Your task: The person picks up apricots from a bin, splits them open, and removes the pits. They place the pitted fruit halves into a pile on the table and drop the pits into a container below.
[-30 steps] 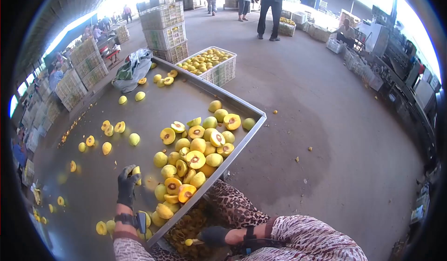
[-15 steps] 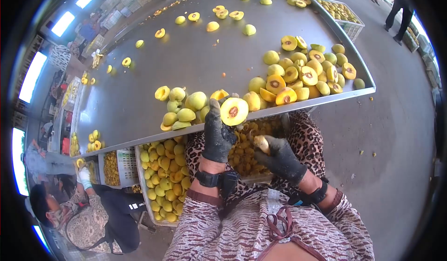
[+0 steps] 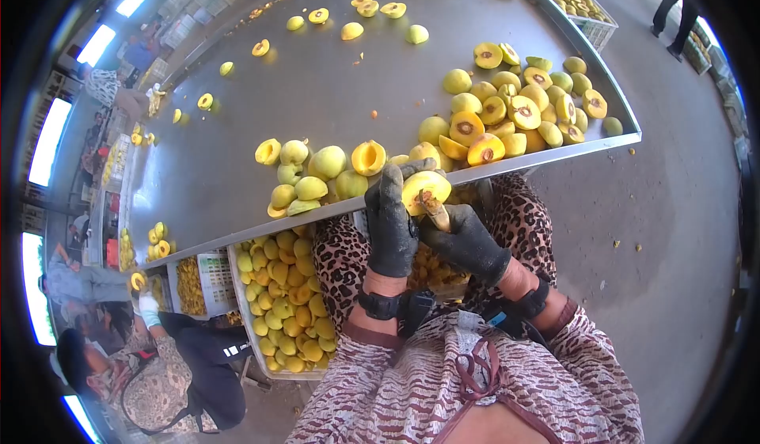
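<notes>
My left hand (image 3: 391, 224), in a dark glove, is closed around a halved yellow peach (image 3: 426, 187) at the table's front edge, cut face toward me. In my gloved right hand (image 3: 469, 242) is a short pitting tool (image 3: 435, 211) with a pale handle. Its tip meets the middle of the cut face, where the stone sits; the tip itself is hidden. Just left of my left hand, a hollowed peach half (image 3: 368, 158) lies on the metal table (image 3: 317, 88), beside several green-yellow halves (image 3: 312, 188).
A pile of peach halves (image 3: 524, 112), many with stones, lies at the table's right corner. Below the front edge stands a crate of peach halves (image 3: 289, 305). Another person (image 3: 158, 365) works at left. A full crate (image 3: 574, 2) stands beyond the right edge.
My right hand has come up and left, bringing the tool onto the peach half. My left hand has shifted right with the fruit. A hollowed half now shows on the table beside it.
</notes>
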